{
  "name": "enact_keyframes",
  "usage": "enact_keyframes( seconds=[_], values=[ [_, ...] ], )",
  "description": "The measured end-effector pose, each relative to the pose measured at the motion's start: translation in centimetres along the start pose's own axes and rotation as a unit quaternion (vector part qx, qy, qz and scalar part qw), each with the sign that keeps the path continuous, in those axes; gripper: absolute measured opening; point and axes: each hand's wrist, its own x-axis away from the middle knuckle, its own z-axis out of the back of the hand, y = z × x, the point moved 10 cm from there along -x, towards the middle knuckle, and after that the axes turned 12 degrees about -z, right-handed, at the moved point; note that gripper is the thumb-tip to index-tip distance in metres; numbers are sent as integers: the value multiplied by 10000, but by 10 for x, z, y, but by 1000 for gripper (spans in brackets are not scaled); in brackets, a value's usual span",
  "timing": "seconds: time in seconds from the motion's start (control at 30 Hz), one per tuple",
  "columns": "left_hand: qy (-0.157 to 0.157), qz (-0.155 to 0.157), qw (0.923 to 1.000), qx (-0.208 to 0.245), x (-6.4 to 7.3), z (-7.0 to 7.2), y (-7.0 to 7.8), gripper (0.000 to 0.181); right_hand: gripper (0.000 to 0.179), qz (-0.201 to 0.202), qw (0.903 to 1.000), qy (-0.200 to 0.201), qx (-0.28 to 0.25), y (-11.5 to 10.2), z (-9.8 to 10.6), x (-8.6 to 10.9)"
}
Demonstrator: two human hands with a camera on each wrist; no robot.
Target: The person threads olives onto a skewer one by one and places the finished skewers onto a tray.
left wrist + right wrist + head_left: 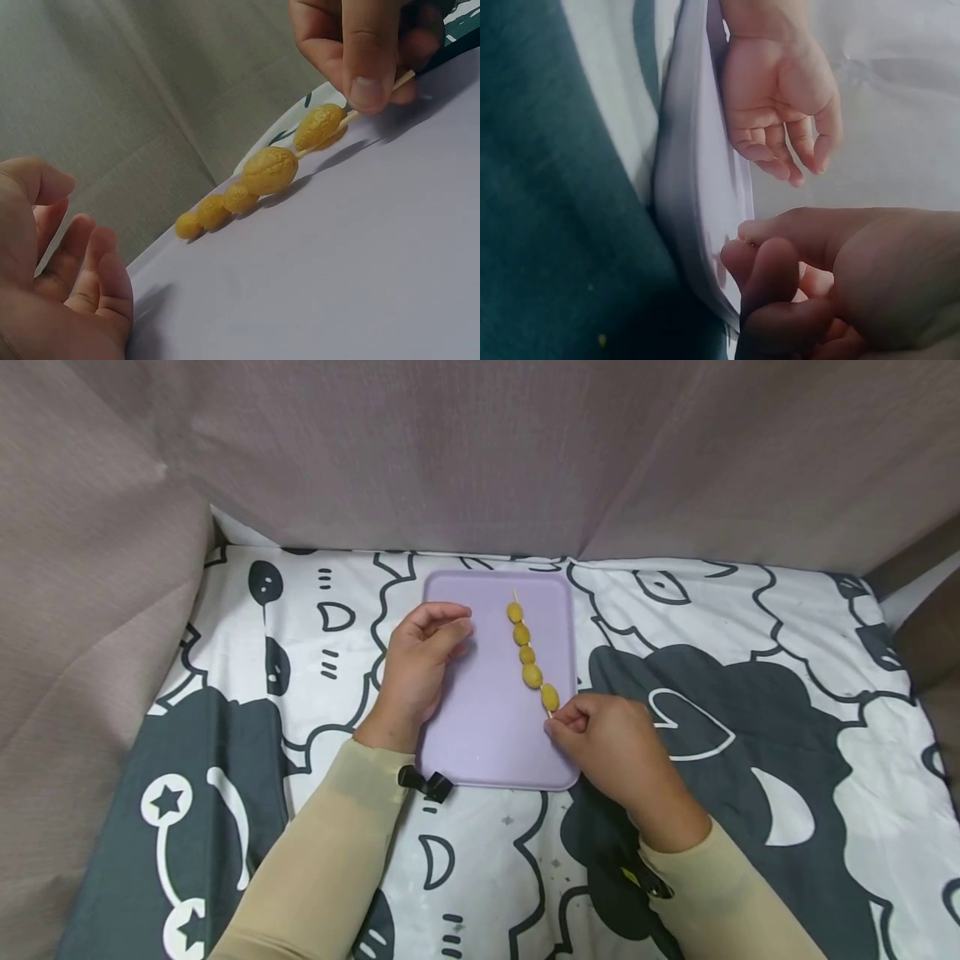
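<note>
A skewer of several yellow, oval, wrinkled pieces (532,676) slants across a lilac tray (480,735). My right hand (611,747) pinches the near end of its thin wooden stick (405,79) between thumb and finger, at the tray's right side. The piece closest to that hand sits slightly apart from the others, with bare stick showing between. Over the tray's left side is my left hand (420,664), its fingers loosely bent and nothing in them. In the right wrist view the pieces are mostly hidden behind the right hand's fingers.
Beneath the tray spreads a black and white patterned cloth (330,610). A grey-brown curtain (480,460) hangs behind and along the left. Small dark devices, one of them a black clip (425,783), sit at both sleeve cuffs.
</note>
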Motion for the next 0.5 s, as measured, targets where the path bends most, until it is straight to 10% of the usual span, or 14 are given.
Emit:
enact_keyframes(
  seconds=[0.5],
  values=[
    [-91,56,9996,-280,1,-1,-1,11,17,178,9994,240,162,-3,-5,-3]
  ],
)
